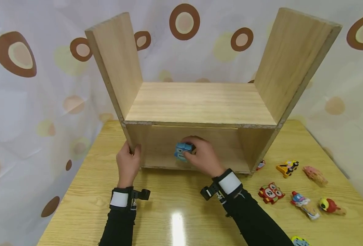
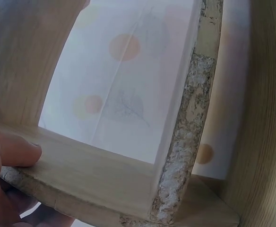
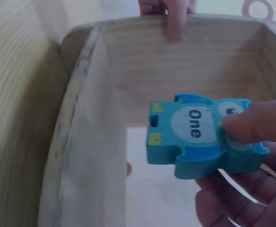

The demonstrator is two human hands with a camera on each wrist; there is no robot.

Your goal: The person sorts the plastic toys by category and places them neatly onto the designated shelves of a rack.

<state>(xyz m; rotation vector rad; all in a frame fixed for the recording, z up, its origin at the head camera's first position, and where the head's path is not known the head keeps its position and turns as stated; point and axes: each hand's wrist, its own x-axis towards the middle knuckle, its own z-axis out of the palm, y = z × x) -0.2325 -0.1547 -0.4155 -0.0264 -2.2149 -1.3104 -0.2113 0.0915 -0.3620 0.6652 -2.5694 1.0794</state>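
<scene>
A blue owl-shaped toy block (image 1: 181, 150) is pinched between the thumb and fingers of my right hand (image 1: 206, 156), inside the lower compartment of a wooden shelf (image 1: 200, 102). The right wrist view shows the word "one" on the owl block (image 3: 194, 124), which is held apart from the shelf's walls. My left hand (image 1: 128, 164) grips the front edge of the shelf's left side panel (image 1: 115, 68). In the left wrist view its thumb (image 2: 20, 150) lies on one face of the panel and its fingers go round the other.
Right of the shelf lie several small toys: a red owl block marked 2 (image 1: 271, 193), a yellow vehicle-shaped toy (image 1: 287, 168), a pink figure (image 1: 315, 175), a blue-headed figure (image 1: 304, 204) and a red-and-yellow figure (image 1: 331, 206). A patterned cloth (image 1: 46, 102) hangs behind the wooden table (image 1: 86, 191).
</scene>
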